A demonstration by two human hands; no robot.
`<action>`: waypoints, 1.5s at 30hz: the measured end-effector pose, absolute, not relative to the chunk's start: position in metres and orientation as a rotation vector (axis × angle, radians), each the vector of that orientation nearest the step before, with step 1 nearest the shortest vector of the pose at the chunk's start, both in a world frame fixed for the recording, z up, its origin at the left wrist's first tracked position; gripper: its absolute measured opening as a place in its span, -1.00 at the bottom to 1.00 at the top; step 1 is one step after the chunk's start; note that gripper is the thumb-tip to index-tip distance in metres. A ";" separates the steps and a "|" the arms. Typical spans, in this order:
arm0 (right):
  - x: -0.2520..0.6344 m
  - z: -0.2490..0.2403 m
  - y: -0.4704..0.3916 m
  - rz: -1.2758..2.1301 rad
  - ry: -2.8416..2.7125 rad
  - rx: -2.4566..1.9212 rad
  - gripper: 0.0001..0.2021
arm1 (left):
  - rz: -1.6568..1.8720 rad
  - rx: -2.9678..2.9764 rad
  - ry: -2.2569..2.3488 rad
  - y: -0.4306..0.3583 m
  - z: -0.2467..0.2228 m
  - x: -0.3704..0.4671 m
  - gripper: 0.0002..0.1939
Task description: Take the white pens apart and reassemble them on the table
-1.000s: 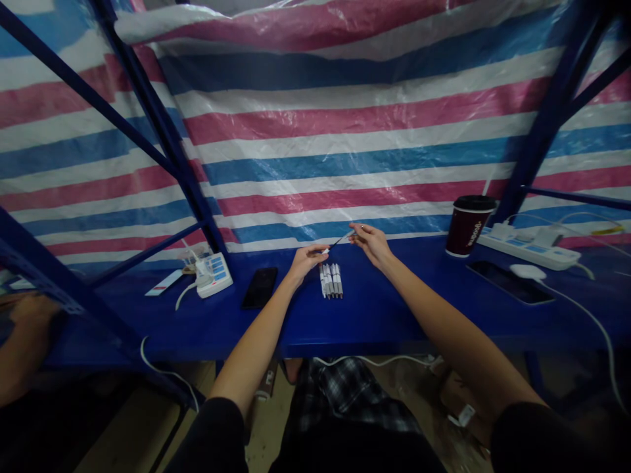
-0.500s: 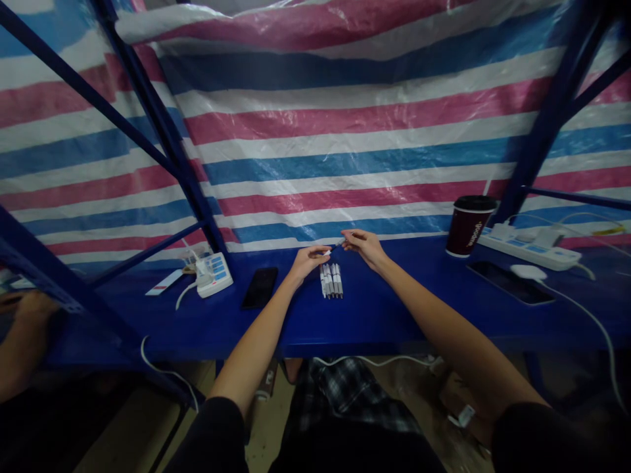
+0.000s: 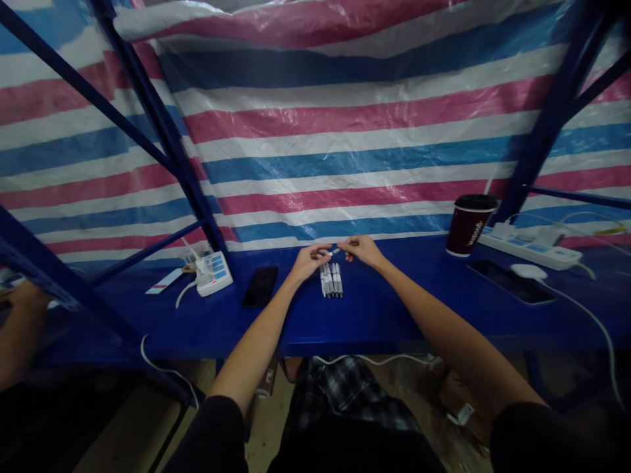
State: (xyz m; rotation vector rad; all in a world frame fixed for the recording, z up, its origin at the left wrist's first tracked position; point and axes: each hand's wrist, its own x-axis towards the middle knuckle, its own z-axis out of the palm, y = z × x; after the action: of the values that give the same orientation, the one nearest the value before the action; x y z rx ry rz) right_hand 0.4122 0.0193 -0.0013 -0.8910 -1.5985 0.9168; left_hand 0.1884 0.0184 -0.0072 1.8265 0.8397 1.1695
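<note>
Between my two hands is a slim white and grey pen, held a little above the far part of the blue table. My left hand is closed on its left end, and the fingertips of my right hand pinch its right end. Several white pens with grey grips lie side by side just below my hands, their dark tips toward me. My fingers hide both ends of the held pen.
A black phone and a white power strip lie to the left. On the right are a dark red lidded cup, another power strip and a phone with a cable. Another person's hand is at far left.
My right hand has moved slightly left and down, closer to my left hand. The gap between the pen's parts that showed earlier has closed up. The row of pens stays put.
</note>
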 end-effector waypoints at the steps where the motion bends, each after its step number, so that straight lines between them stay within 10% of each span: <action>1: 0.412 -0.002 0.019 0.897 -1.622 -0.906 -0.61 | 1.184 1.866 0.849 0.019 -0.008 0.188 -0.54; 45: 0.418 0.004 0.013 0.456 -2.159 -0.905 -0.82 | 1.116 2.498 0.984 0.010 -0.007 0.191 -0.74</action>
State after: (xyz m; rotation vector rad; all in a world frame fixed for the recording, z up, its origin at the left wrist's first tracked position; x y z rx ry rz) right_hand 0.4178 0.0128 0.0044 -0.9050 -2.1594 0.4557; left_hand 0.1908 0.0103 -0.0066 2.4976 0.9839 1.1161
